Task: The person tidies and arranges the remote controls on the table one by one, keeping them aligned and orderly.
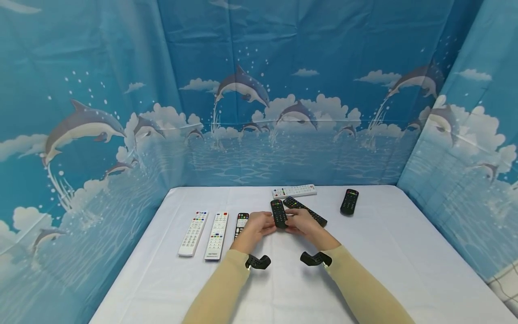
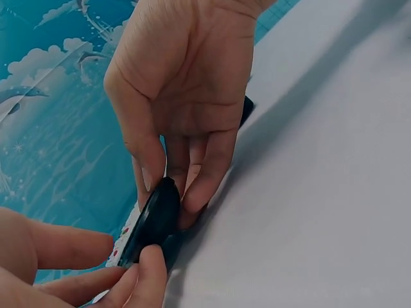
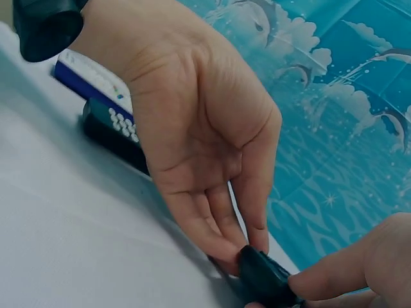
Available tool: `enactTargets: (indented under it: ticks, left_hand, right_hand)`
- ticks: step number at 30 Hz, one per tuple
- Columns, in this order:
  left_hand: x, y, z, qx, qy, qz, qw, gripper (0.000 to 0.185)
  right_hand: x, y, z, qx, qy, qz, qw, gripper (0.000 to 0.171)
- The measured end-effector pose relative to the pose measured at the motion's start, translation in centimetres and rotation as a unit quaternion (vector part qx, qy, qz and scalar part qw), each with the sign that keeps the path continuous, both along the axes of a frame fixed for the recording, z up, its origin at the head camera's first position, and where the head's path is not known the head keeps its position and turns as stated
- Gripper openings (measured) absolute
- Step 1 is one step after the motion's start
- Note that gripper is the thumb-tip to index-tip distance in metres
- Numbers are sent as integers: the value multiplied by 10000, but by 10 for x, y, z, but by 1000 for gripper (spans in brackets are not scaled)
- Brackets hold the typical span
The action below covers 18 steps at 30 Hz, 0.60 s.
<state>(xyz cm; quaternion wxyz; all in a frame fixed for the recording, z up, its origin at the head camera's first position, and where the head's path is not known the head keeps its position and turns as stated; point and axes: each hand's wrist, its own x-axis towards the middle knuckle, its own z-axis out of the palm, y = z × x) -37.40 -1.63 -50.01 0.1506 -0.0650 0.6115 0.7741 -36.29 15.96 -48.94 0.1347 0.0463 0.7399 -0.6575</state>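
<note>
A black remote (image 1: 279, 213) lies lengthwise at the middle of the white table (image 1: 388, 252), and both hands hold its near end. My left hand (image 1: 265, 226) pinches its left edge with thumb and fingers. My right hand (image 1: 293, 224) grips its right edge. In the left wrist view the black remote (image 2: 154, 221) stands tilted on its edge between the left hand (image 2: 128, 273) and the right hand (image 2: 176, 192). The right wrist view shows the end of the remote (image 3: 266, 279) held between the left hand (image 3: 237, 247) and the right hand (image 3: 314, 282).
Two white remotes (image 1: 193, 233) (image 1: 216, 235) and a black remote with a white face (image 1: 241, 223) lie in a row at the left. Another black remote (image 1: 309, 212) lies just behind my right hand. A white remote (image 1: 294, 191) and a black one (image 1: 350, 201) lie farther back.
</note>
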Motion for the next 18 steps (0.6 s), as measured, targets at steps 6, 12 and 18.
enactTargets:
  ticks: [6,12,18]
  left_hand:
    - [1,1,0,-171,64,13,9998,50]
    - [5,0,1,-187,48,154,9997,53]
    - [7,0,4,-83,121,365,9992,54]
  right_hand:
    - [-2,0,-3,-10,46,-61,10000,58]
    - [1,-2,0,-94,40,-75,9999,60]
    - [5,-4,6,-111,326,-46,9994,63]
